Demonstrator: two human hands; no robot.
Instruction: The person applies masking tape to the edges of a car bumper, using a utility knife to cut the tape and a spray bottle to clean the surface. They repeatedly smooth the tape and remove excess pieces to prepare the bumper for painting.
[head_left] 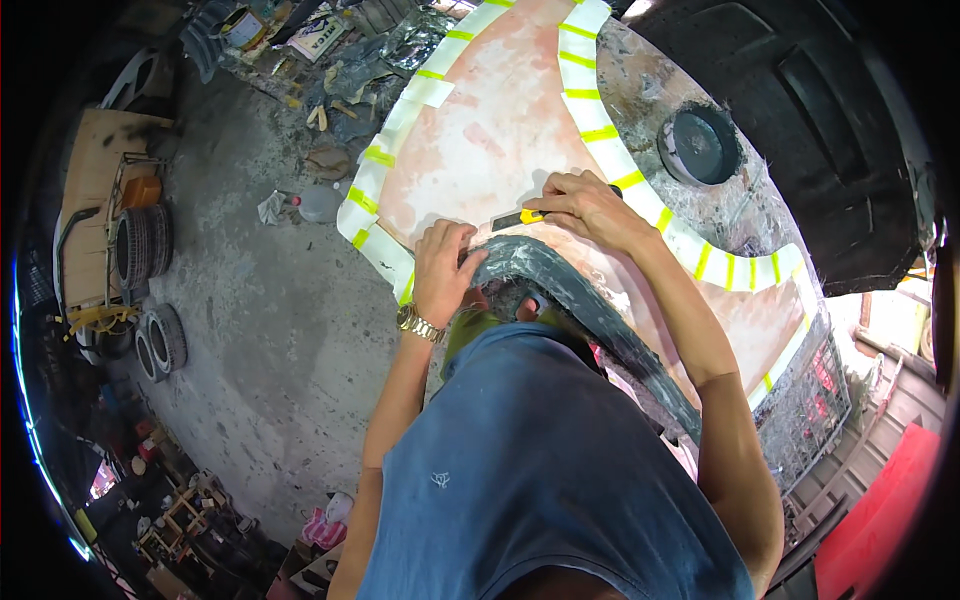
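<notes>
A large curved panel (478, 160), pinkish with whitish patches, lies in front of me. White paper held by neon yellow tape strips borders its sides. Along its near side runs a dark grey, chalky curved edge (560, 275). My right hand (590, 207) is closed around a yellow and black utility knife (534, 215); its blade points left, low over the panel just beyond the dark edge. My left hand (440, 262), with a metal watch (420, 324) at the wrist, rests on the panel's near left corner, fingers on the pale surface and thumb apart against the dark edge.
A round dark tub (700, 145) stands on the stained surface right of the panel. A large black part (800, 100) rises behind it. On the floor at left lie a plastic bottle (318, 203), tyres (165, 338) and a wooden board (90, 190). Clutter (345, 85) fills the far left.
</notes>
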